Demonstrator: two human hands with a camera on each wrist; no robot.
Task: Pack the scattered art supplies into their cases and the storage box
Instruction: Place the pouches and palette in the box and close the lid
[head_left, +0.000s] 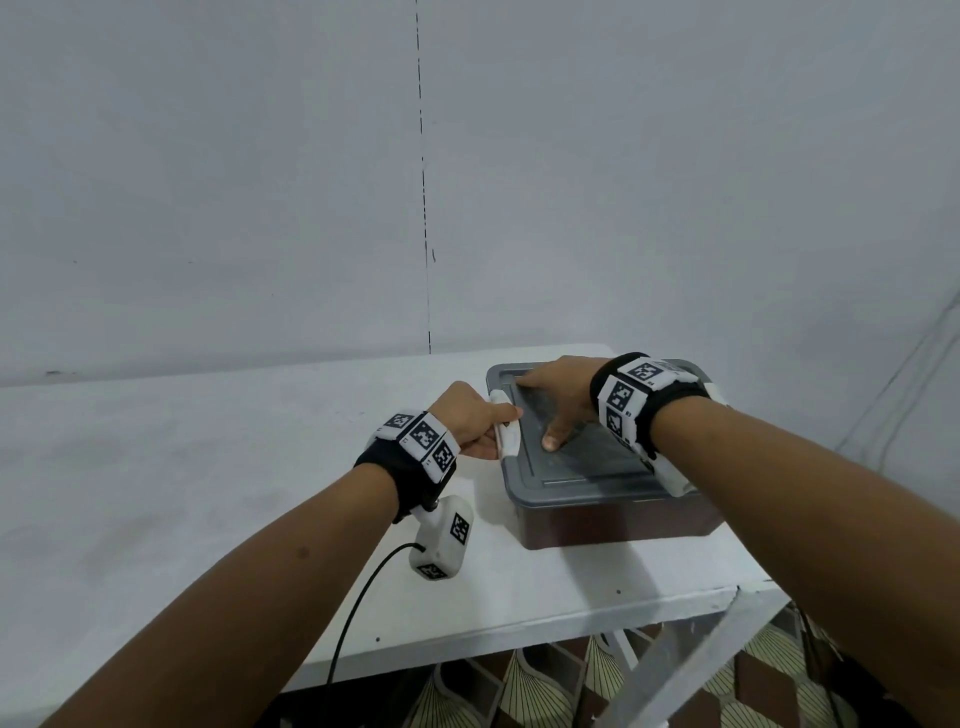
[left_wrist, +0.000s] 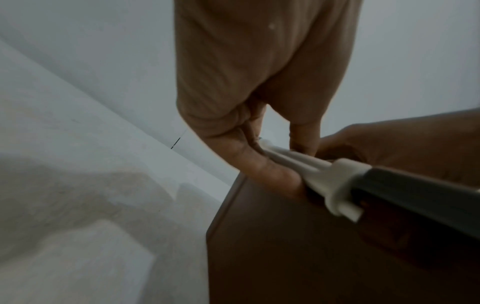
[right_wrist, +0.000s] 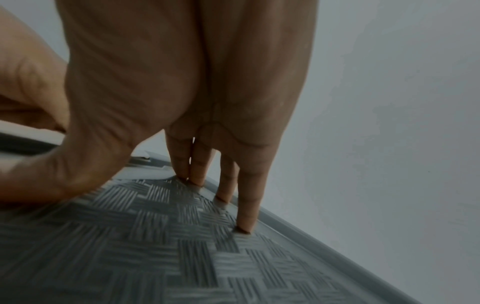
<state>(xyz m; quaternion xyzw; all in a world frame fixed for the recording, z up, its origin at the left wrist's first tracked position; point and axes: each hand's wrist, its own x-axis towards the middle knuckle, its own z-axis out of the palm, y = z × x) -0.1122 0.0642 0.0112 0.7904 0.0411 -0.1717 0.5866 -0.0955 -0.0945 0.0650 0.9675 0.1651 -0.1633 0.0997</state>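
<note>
A dark storage box (head_left: 613, 525) with a grey lid (head_left: 587, 467) stands on the right part of the white table (head_left: 208, 467). My left hand (head_left: 478, 421) grips the white latch (head_left: 506, 426) on the box's left side. The left wrist view shows its fingers (left_wrist: 259, 164) curled under the latch (left_wrist: 324, 176), against the brown box wall (left_wrist: 285, 257). My right hand (head_left: 561, 395) lies flat on the lid. Its straight fingers (right_wrist: 246, 195) and thumb press the lid's woven texture (right_wrist: 130, 257). The box's contents are hidden.
A second white latch (head_left: 675, 478) sits on the box's right side, partly under my right wrist. A black cable (head_left: 358, 603) runs from the left wrist camera over the table's front edge. A grey wall stands behind; patterned floor (head_left: 519, 691) shows below.
</note>
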